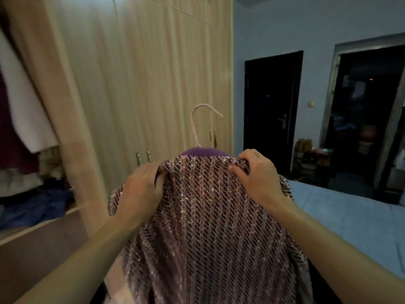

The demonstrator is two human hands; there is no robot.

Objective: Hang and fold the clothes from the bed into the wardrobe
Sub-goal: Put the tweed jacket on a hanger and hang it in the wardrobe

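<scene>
pinching shoulders of woven pink-and-maroon tweed jacket point(208, 227) with left hand point(140, 189) and right hand point(256, 176), thin pink wire hanger point(197, 126) at twelve o'clock; may slide off if tugged unevenly.

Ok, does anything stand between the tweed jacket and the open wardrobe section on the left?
Likely yes. The pink-and-black tweed jacket on its pink wire hanger, gripped by the left hand and right hand, is right of a pale wooden panel, seemingly the open door, edging the wardrobe bay. Hanging clothes crowd it.
</scene>
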